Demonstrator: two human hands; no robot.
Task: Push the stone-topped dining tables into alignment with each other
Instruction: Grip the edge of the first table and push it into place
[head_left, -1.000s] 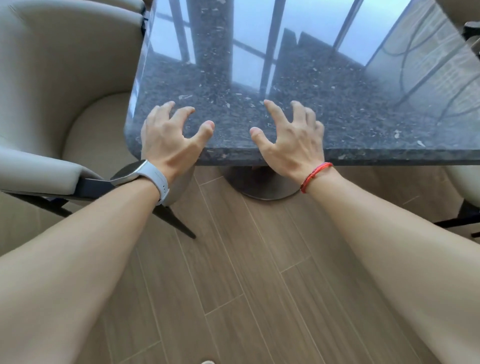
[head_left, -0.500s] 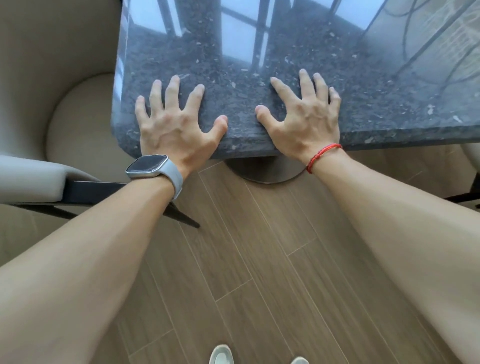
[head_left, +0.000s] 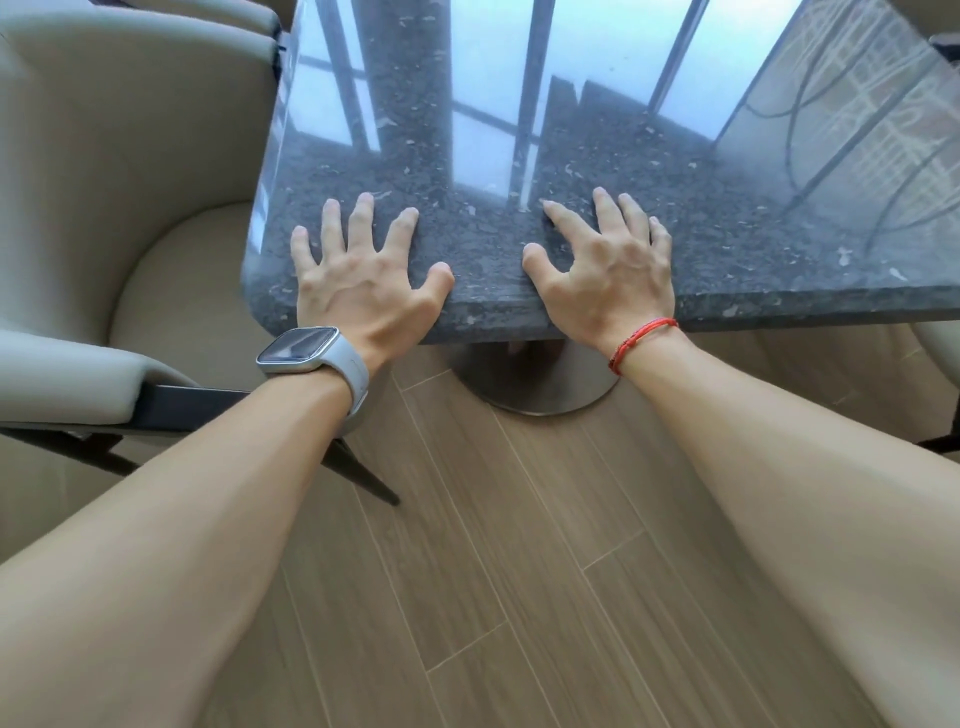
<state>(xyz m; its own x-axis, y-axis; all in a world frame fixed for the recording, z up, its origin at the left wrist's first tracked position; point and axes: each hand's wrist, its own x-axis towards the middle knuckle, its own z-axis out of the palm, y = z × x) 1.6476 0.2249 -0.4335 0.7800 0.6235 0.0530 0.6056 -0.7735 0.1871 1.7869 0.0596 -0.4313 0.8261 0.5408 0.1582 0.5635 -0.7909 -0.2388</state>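
Left hand (head_left: 358, 280) and right hand (head_left: 605, 273) lie flat, fingers spread, on near edge of stone-topped dining table (head_left: 727, 218); beige armchair (head_left: 130, 171) at left.

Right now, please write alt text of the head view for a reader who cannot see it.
A person's left hand and right hand press, fingers spread, on the near edge of a dark polished stone table. A beige armchair stands to its left; the table's round metal base rests on a wood-plank floor.
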